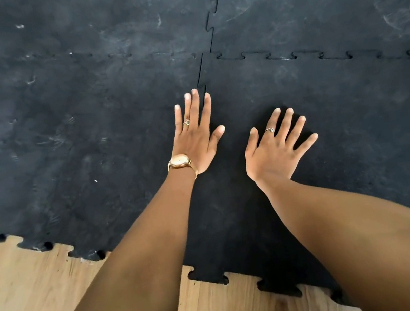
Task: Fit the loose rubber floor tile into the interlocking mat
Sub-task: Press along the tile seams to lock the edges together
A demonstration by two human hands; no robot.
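A darker black rubber tile [331, 120] with jigsaw edges lies in the near right part of the interlocking mat [73, 116]. Its far edge and its left edge meet the neighbouring tiles along toothed seams, and narrow gaps show at the corner. My left hand [195, 135], wearing a gold watch and a ring, lies flat with fingers spread along the tile's left seam. My right hand [277, 147], also ringed, rests flat and spread on the tile's middle. Neither hand holds anything.
Light wooden floor [34, 300] shows at the near left and under the tile's toothed near edge [217, 278]. Dusty, scuffed black tiles fill the far and left parts of the view. More seams run at the right edge.
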